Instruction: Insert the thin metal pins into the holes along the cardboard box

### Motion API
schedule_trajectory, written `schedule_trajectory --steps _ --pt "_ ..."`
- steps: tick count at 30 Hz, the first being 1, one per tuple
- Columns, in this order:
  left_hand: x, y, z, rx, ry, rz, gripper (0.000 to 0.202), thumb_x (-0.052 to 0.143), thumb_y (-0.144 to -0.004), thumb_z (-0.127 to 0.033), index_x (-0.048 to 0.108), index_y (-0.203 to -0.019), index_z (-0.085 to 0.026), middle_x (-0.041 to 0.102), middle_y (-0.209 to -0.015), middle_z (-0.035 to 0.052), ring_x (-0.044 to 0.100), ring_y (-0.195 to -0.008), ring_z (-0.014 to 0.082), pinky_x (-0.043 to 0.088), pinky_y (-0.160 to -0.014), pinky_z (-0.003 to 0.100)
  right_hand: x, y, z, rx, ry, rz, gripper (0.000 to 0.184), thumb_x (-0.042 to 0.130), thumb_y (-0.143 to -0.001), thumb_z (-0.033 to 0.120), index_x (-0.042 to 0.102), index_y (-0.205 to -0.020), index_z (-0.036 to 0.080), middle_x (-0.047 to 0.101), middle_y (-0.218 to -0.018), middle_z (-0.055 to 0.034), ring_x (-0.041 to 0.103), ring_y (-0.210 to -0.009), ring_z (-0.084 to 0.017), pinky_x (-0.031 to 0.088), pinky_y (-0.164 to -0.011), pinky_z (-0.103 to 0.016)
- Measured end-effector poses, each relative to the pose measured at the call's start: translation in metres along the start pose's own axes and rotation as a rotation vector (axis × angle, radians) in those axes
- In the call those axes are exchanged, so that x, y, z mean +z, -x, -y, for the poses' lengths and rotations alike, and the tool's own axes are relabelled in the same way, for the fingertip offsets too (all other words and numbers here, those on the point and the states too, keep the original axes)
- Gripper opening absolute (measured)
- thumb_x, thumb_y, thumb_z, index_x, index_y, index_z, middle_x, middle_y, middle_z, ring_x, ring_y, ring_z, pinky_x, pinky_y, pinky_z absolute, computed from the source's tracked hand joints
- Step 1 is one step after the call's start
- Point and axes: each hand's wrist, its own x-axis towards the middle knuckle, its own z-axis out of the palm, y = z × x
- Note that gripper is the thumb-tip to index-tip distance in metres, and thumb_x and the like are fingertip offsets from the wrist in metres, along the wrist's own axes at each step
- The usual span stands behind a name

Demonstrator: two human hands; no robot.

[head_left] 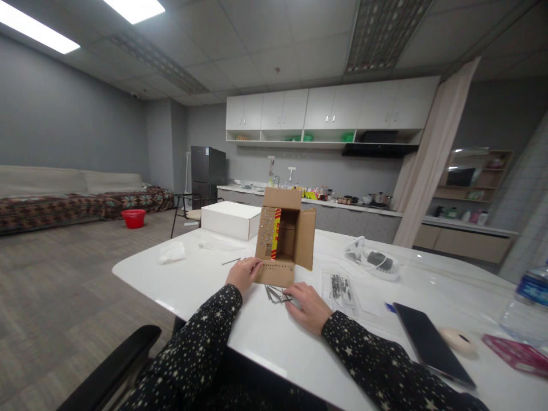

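Note:
An open cardboard box (pixel 265 228) with a red and yellow label strip stands on the white table, its opening facing me and its flaps folded out. My left hand (pixel 243 275) is at the left edge of the box's lower flap, its fingers closed on the cardboard. Several thin grey metal rods (pixel 274 294) lie loose in front of that flap. My right hand (pixel 309 308) is just right of them, fingers curled, with a thin rod seemingly at its fingertips. Another thin rod (pixel 231 261) lies left of the box.
Right of my right hand is a clear plastic pack (pixel 340 288) of small dark parts. A black phone (pixel 432 342), a beige rounded object (pixel 458 339), a water bottle (pixel 528 308) and a white corded device (pixel 372 260) lie further right. Behind stands a white box (pixel 231 220).

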Motion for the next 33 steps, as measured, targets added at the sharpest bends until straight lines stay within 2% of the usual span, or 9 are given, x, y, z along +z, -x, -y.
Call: schedule_trajectory --steps 11,21,28,33 --pt "-0.001 0.001 -0.004 -0.011 -0.025 0.012 0.019 0.043 -0.091 -0.036 0.058 -0.089 -0.025 0.068 -0.080 -0.0024 0.059 -0.067 0.0133 0.043 -0.065 0.024 0.000 -0.001 0.001 0.010 -0.007 0.000 0.021 0.053 -0.084 0.018 0.061 -0.103 0.019 0.062 -0.100 -0.0053 0.053 -0.096 -0.020 0.039 -0.085 -0.034" --pt "0.000 0.000 -0.005 -0.031 -0.041 0.079 0.020 0.041 -0.092 -0.035 0.057 -0.091 -0.024 0.069 -0.081 -0.0005 0.062 -0.070 0.0150 0.044 -0.067 0.026 0.000 0.000 0.000 0.002 -0.007 -0.007 0.020 0.054 -0.084 0.018 0.061 -0.102 0.019 0.062 -0.100 -0.0051 0.053 -0.096 -0.019 0.039 -0.085 -0.033" --pt "-0.002 0.000 -0.010 -0.004 -0.151 0.072 0.023 0.039 -0.093 -0.032 0.061 -0.092 -0.023 0.070 -0.091 0.0021 0.064 -0.079 0.0168 0.044 -0.078 0.030 0.000 0.000 0.001 -0.002 0.001 -0.005 0.020 0.053 -0.084 0.018 0.061 -0.102 0.020 0.062 -0.099 -0.0054 0.053 -0.097 -0.020 0.039 -0.085 -0.034" --pt "-0.004 0.000 -0.012 -0.009 -0.187 0.084 0.023 0.042 -0.092 -0.031 0.063 -0.093 -0.023 0.070 -0.092 0.0021 0.063 -0.079 0.0165 0.044 -0.078 0.030 -0.001 0.000 0.001 -0.001 -0.009 -0.004 0.020 0.052 -0.084 0.018 0.061 -0.102 0.019 0.062 -0.100 -0.0055 0.053 -0.096 -0.020 0.039 -0.085 -0.034"
